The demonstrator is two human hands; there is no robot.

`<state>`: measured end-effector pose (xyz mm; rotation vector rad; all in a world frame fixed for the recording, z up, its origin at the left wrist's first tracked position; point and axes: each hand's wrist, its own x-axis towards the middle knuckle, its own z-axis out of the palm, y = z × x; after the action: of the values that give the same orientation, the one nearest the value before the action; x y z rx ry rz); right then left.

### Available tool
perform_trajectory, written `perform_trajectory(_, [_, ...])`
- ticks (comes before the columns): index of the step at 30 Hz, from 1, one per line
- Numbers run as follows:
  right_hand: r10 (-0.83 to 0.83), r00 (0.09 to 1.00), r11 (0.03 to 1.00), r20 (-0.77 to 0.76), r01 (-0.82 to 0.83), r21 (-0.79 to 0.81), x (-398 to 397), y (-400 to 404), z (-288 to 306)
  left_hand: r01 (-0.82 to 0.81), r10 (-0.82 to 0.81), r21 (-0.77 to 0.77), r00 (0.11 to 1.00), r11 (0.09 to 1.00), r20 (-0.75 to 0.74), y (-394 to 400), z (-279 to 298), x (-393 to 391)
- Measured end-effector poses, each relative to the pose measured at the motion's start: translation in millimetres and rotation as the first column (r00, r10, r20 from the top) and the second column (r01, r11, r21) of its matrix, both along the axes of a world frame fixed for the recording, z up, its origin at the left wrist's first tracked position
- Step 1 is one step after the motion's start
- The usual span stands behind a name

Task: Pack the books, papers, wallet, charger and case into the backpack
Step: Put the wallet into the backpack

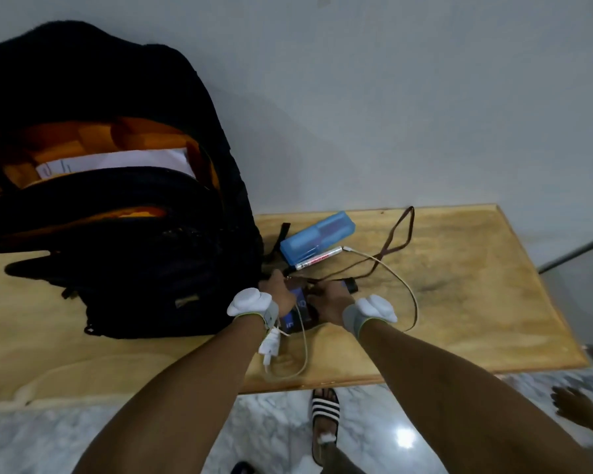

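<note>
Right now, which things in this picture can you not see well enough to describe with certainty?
All in the head view:
- The dark object under both hands: the left hand and right hand cover most of it, so wallet or not is unclear.
- The backpack interior: only the papers' top shows; books are hidden by the front panel.
- The marker label: too small to read.
- The blue case contents: blurred through its lid.

Black backpack (117, 234) with orange lining; blue case (317, 236); white papers (117, 162); black-and-white striped sandal (325, 407); tan wood-grain table (459, 285).
</note>
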<state>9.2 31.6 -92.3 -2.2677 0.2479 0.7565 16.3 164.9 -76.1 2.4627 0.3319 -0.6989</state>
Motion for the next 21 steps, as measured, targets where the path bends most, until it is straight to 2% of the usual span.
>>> perform_trajectory(3, [-0.020,1.000,0.999,-0.019,0.020,0.033,-0.9,2.7,-9.9,-0.115,0.116,-0.093,0.993,0.989,0.007,3.0,1.1,2.9])
perform_trajectory(7, [-0.173,0.983,0.969,-0.057,0.180,0.168,3.7,-2.4,-5.4,-0.161,0.166,-0.169,0.986,0.972,0.015,7.9,12.5,4.5])
perform_trajectory(11, [-0.230,0.971,0.953,0.067,0.211,0.217,10.1,-9.6,19.1,-0.159,0.187,-0.283,0.979,0.946,0.076,4.6,32.2,7.4])
perform_trajectory(13, [-0.315,0.940,0.896,0.130,0.249,0.367,9.9,-10.9,42.7,-0.151,0.202,-0.377,0.974,0.914,0.100,3.3,46.5,7.6])
perform_trajectory(16, [-0.383,0.921,0.772,0.072,0.275,0.573,11.5,-12.9,77.6,-0.158,0.241,-0.534,0.966,0.830,0.090,2.1,62.9,9.6])
perform_trajectory(19, [-0.488,0.873,0.647,0.010,0.354,0.676,11.5,-15.9,115.7,-0.145,0.261,-0.701,0.963,0.698,0.060,6.3,88.7,8.5])
perform_trajectory(21, [-0.530,0.848,0.620,0.025,0.367,0.694,18.6,-19.2,135.6,-0.126,0.192,-0.764,0.981,0.632,-0.004,10.6,108.9,13.4])
